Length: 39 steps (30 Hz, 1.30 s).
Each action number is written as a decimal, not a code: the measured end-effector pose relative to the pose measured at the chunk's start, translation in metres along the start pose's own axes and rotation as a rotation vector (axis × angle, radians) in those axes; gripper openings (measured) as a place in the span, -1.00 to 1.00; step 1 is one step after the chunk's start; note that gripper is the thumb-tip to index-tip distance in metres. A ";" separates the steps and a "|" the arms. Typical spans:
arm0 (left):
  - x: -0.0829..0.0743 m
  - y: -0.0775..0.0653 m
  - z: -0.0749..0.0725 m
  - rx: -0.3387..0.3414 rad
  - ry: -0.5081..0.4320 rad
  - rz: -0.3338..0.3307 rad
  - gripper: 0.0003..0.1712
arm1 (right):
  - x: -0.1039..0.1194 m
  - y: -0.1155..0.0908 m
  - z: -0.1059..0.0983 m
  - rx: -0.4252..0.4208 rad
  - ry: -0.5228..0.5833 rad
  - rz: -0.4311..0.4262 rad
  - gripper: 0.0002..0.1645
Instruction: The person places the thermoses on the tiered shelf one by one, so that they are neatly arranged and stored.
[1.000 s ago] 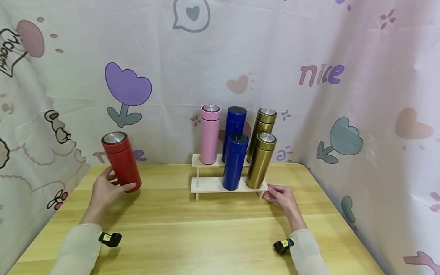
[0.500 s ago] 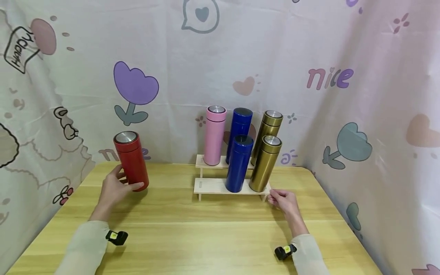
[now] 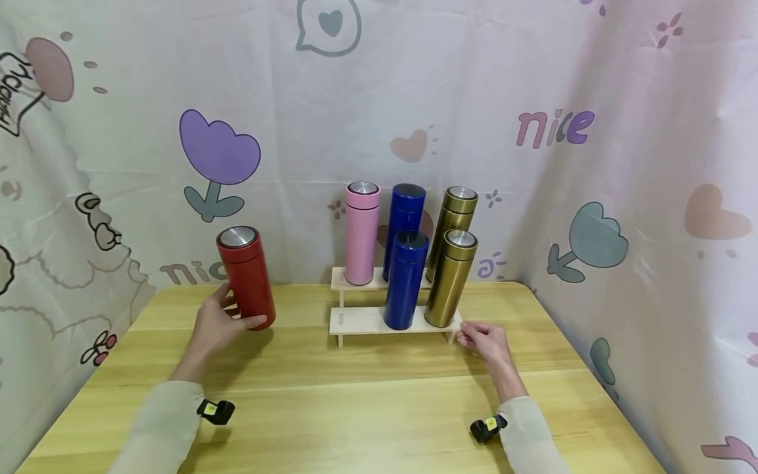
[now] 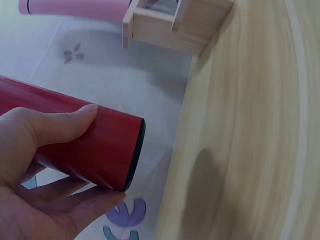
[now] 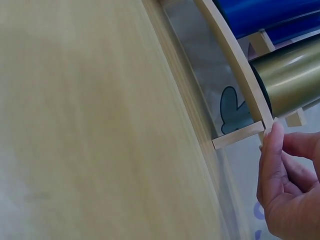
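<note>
My left hand (image 3: 214,324) grips a red thermos (image 3: 250,284) with a silver lid near its lower end, thumb on one side and fingers on the other. In the left wrist view the thermos (image 4: 107,142) is held off the table, slightly tilted, its dark base showing. A two-tier wooden rack (image 3: 362,320) stands to its right. At the rack's right end, my right hand (image 3: 487,341) pinches the corner of the lower shelf; the right wrist view shows its fingertips (image 5: 274,132) against that edge.
On the upper tier stand a pink thermos (image 3: 362,237), a blue one (image 3: 405,204) and a gold one (image 3: 460,201). Below them, the lower tier bears a blue thermos (image 3: 406,283) and a gold thermos (image 3: 451,280). A printed curtain (image 3: 308,118) hangs behind the wooden table (image 3: 355,408).
My left hand has carried the red thermos to the right, toward the rack. The right hand keeps its place at the rack's corner. The head view swung slightly and came back.
</note>
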<state>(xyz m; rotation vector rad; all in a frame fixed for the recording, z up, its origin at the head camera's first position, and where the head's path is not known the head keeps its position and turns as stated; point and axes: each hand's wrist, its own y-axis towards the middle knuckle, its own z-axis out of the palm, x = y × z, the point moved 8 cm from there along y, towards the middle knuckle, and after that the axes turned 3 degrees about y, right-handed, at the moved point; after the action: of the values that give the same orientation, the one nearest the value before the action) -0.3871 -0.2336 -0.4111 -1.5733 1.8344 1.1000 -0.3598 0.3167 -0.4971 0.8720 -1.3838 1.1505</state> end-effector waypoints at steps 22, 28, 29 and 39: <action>-0.080 0.008 0.106 0.130 -0.162 0.057 -0.01 | 0.000 -0.004 0.000 -0.003 0.004 0.017 -0.50; -0.088 0.011 0.127 0.139 -0.172 0.027 -0.01 | 0.002 -0.003 0.001 0.002 -0.006 0.005 -0.50; -0.089 0.011 0.130 0.141 -0.175 0.021 -0.01 | 0.003 -0.003 0.001 0.006 -0.011 0.003 -0.49; -0.089 0.013 0.154 0.139 -0.183 0.013 0.00 | -0.001 -0.003 0.000 0.001 -0.002 0.000 -0.53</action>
<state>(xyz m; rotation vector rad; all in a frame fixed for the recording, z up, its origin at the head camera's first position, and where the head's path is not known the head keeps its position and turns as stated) -0.4009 -0.0563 -0.4239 -1.3385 1.7610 1.0609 -0.3572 0.3160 -0.4973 0.8740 -1.3846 1.1502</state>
